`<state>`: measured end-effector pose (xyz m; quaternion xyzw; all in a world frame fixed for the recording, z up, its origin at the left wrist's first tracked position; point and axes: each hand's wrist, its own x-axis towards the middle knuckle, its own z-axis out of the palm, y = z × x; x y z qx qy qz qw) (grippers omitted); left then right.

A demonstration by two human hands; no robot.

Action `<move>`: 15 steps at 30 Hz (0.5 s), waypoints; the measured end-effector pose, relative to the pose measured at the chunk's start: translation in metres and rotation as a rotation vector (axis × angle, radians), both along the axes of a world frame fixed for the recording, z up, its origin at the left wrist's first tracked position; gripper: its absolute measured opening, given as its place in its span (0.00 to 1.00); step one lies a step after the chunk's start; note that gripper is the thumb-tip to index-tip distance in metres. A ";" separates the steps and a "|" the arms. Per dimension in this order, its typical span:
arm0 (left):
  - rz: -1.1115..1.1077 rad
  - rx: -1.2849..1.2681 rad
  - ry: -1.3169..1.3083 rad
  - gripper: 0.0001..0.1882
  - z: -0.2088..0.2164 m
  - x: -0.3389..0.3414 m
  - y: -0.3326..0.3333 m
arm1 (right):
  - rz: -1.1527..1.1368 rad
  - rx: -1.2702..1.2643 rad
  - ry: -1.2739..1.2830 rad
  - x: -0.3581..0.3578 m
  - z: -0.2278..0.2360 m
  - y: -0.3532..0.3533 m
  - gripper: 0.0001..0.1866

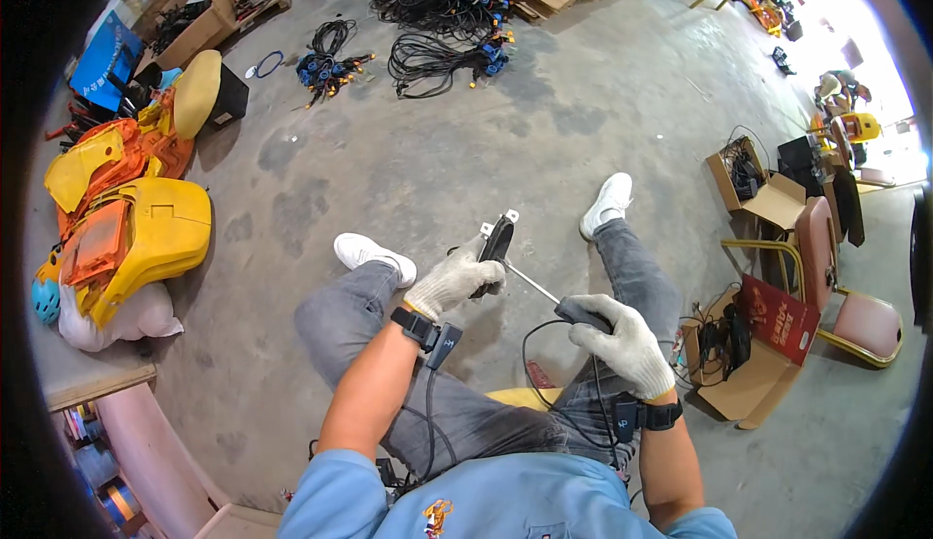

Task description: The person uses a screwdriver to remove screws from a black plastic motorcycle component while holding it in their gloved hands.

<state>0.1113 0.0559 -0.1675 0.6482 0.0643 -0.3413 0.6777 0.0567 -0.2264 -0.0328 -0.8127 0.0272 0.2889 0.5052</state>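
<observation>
Both hands wear whitish knit gloves and are raised over the floor between my spread legs. My left hand point(453, 279) is closed round a long black casing point(499, 243) with pale mounting tabs at its far end. In my right hand point(627, 343) is the dark handle of a screwdriver point(533, 281). Its thin metal shaft points far left, and the tip meets or nearly meets the casing's side; the exact contact is too small to tell. A black cable point(526, 352) loops below the right hand; where it begins is hidden.
Bundled black cables point(428, 58) lie ahead, beside a big heap. Yellow plastic shells point(160, 233) are stacked at left. On the right stand an open carton point(753, 383) and a pink-seated chair point(814, 247). Black straps with small devices and cables circle both wrists.
</observation>
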 end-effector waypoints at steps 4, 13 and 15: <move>-0.054 -0.009 -0.020 0.19 0.005 -0.001 0.000 | 0.023 -0.065 -0.039 0.004 -0.004 -0.001 0.24; -0.084 0.009 -0.015 0.18 0.007 -0.001 -0.002 | 0.042 -0.087 -0.052 0.007 -0.005 0.001 0.24; -0.086 0.005 -0.021 0.19 0.008 -0.002 -0.003 | 0.048 -0.104 -0.047 0.009 0.000 0.004 0.24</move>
